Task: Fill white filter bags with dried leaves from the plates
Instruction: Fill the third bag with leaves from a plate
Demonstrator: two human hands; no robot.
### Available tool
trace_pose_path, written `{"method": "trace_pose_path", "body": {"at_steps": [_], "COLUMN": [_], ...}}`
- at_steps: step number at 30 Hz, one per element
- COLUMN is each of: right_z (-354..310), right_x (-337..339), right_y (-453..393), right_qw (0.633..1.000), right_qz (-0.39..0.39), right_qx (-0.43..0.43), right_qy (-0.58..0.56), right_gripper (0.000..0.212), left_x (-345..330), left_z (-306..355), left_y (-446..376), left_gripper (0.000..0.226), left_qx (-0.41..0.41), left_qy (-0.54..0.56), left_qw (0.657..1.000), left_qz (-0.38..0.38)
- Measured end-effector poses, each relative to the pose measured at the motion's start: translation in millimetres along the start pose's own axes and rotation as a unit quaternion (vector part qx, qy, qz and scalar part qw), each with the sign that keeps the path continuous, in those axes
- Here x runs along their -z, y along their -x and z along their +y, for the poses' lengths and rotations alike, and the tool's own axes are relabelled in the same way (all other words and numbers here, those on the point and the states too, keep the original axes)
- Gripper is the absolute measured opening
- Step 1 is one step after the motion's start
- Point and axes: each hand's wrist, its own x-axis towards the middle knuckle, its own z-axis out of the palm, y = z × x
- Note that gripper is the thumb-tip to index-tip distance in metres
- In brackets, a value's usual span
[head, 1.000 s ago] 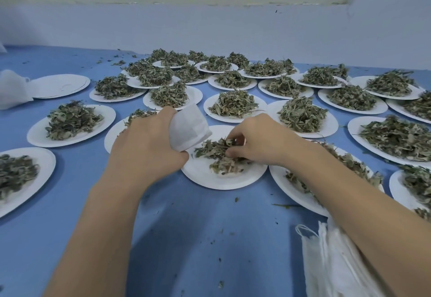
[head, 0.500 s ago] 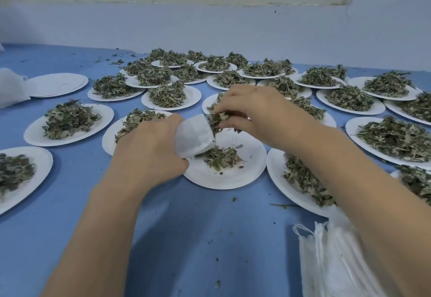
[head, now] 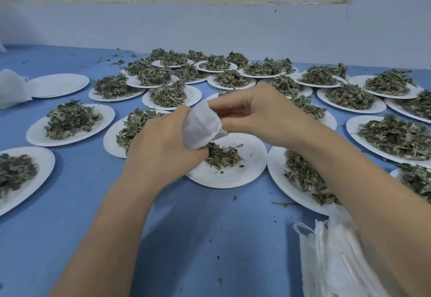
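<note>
left hand (head: 161,142) grips filter bag (head: 201,127) — right hand (head: 258,112) fingers (head: 224,122) pinching its mouth.

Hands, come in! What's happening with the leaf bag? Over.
Left hand grips filter bag. Right hand pinching at its mouth. Few leaves left below. Nothing blocking.

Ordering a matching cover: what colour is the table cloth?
Blue, plain; the table cloth shows best in the head view.

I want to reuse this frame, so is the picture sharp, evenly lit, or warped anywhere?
Head view: soft, even light with faint shadows under the forearms; wide-angle bending curves the plates near the edges; the left hand, right hand and filter bag look reasonably sharp.
</note>
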Motion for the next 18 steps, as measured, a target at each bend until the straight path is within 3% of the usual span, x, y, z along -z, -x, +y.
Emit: {"method": "trace_pose_path", "body": {"at_steps": [2,4,8,11,15,18], "right_z": [-1.2,-2.3,-2.6,-3.9,-2.9,-2.3], "right_x": [-0.3,-7.4,-22.5,-13.2,1.7,1.8], "right_y": [0.6,-0.6,-4.4,-2.0,3.6,2.5], "right_qw": [1.0,0.993,0.969,0.986,0.998,0.996], "right_qz": [0.012,0.024,-0.03,-0.059,0.01,0.044], "right_qx": [-0.005,-0.003,0.018,-0.009,-0.003,0.004], "right_qy": [0.014,0.112,0.245,0.157,-0.057,-0.072], "right_gripper": [0.028,0.023,0.015,0.019,0.032,0.028], "left_x": [-0.6,-3.1,-8.2,-6.7,-4.3,-3.3], "left_z": [-0.2,2.1,9.6,10.9,7.5,6.7], "left_y": [0.5,1.7,5.7,5.6,1.8,1.3], "left_gripper": [0.034,0.03,0.034,0.026,0.034,0.03], "left_qx": [0.001,-0.008,-0.025,-0.043,-0.02,-0.007], "left_qy": [0.013,0.016,0.019,0.023,-0.006,-0.003], "left_qw": [1.0,1.0,1.0,0.999,0.998,0.998], "left_qz": [0.008,0.015,-0.001,0.008,0.051,0.062]}}
